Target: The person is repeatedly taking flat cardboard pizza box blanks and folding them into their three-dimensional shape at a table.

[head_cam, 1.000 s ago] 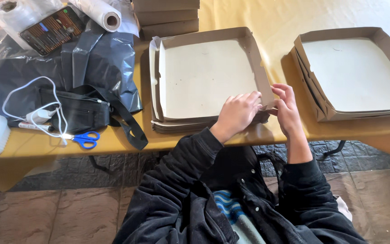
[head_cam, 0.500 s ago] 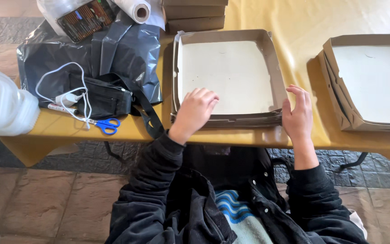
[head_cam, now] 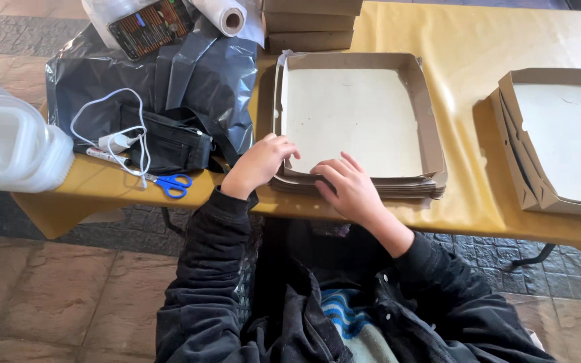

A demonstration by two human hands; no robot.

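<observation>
1. Cardboard tray (head_cam: 354, 114): on stack at bench (head_cam: 479, 40) near edge.
2. Left hand (head_cam: 260, 165): fingers curled over tray's 7 o'clock corner.
3. Right hand (head_cam: 347, 188): open, fingers spread on tray's 6 o'clock wall.
4. Scissors (head_cam: 169, 183): 9 o'clock of left hand.

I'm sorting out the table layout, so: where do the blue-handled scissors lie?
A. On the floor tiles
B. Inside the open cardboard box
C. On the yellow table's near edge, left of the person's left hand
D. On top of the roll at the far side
C: the blue-handled scissors lie on the yellow table by its near edge, just left of the left hand, beside the black pouch.
</observation>
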